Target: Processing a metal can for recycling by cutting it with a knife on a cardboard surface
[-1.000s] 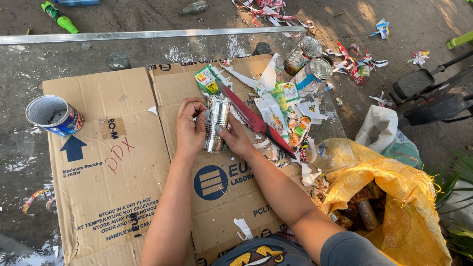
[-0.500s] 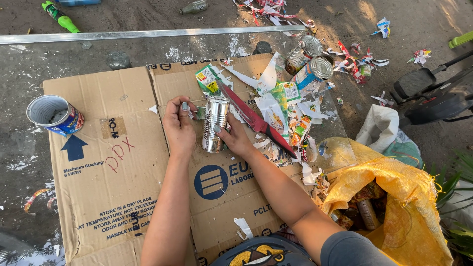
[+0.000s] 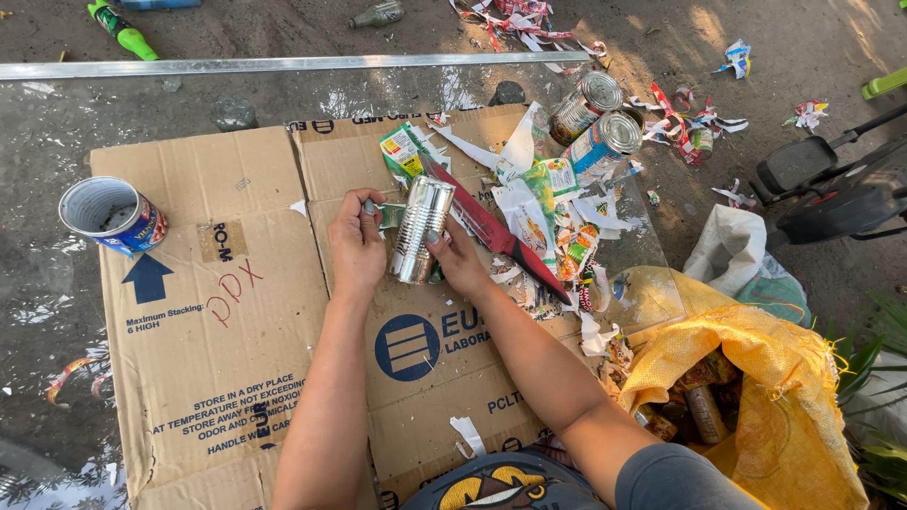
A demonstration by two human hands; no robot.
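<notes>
L hand (image 3: 357,247): forearm runs up from bottom edge; fingers curled tight, thumb + forefinger pinching a scrap of green label (image 3: 389,215) just left of the bare tin can (image 3: 421,229).
R hand (image 3: 460,262): arm comes in from lower right; fingers wrapped on the can's right side, one fingertip pressed on its wall, palm under it.
Bare tin can: silver, ribbed, no label left, held tilted btwn both hands, just above the cardboard sheet (image 3: 236,359).
Yellow sack (image 3: 756,378): right of R forearm, mouth open, w/ stripped cans inside, rusty-looking; count can't be told.
Red-handled knife (image 3: 496,234): lies diagonal just right of R fingers, partly on the scrap pile.
Torn labels (image 3: 553,227): heap of paper strips right of the knife, spilling toward the sack.
Open blue can (image 3: 111,215): well left of L fingers, at cardboard's edge, upright, inside grey; contents unclear.
Two labelled cans (image 3: 595,118): beyond R fingers, on their sides, touching.
Metal bar (image 3: 283,65): across the ground past the cardboard.
Green bottle (image 3: 123,28): far upper left, lying down.
</notes>
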